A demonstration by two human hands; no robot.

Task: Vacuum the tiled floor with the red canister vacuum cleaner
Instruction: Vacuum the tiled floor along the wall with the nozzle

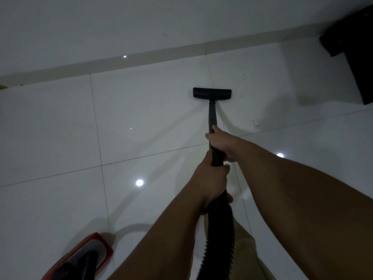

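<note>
Down at seven o'clock sits the red canister vacuum cleaner [84, 257], glossy shell, its ribbed black hose [219, 235] snaking up soft and bendy into the left hand [210, 182], fingers wrapped round the hose cuff. Just ahead, right hand [224, 144] has its fingers clamped on the stiff black wand [213, 116]. That rigid tube looks light and steerable two-handed, gliding the flat floor head [212, 93] at twelve o'clock over slick, shiny tiled floor [141, 118].
</note>
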